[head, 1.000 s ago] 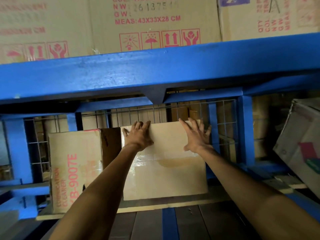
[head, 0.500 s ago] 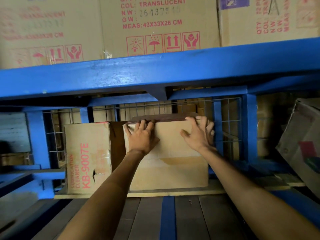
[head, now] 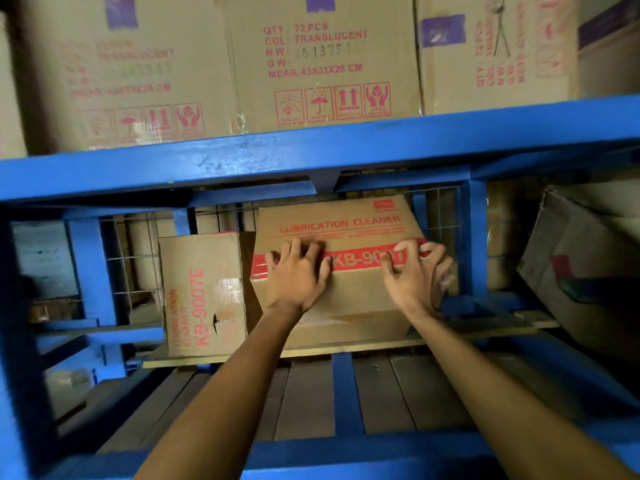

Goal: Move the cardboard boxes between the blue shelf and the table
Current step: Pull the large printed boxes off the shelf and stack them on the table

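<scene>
A cardboard box (head: 341, 306) marked LUBRICATION CLEANER sits tilted toward me at the back of the lower level of the blue shelf (head: 311, 157), its printed top face showing. My left hand (head: 298, 275) grips its upper front edge with curled fingers. My right hand (head: 417, 275) grips the same edge near the right corner. A second, similar box (head: 202, 292) stands upright just left of it, touching.
Large cardboard boxes (head: 325, 64) fill the upper level. A leaning box (head: 585, 265) sits at the right of the lower level. Wire mesh (head: 135, 258) and blue uprights (head: 478, 237) close the back. Wooden slats (head: 301, 396) lie in front of the boxes.
The box has tipped forward toward me, so its printed top now shows. Both hands have curled over its upper edge. The view has shifted left and down.
</scene>
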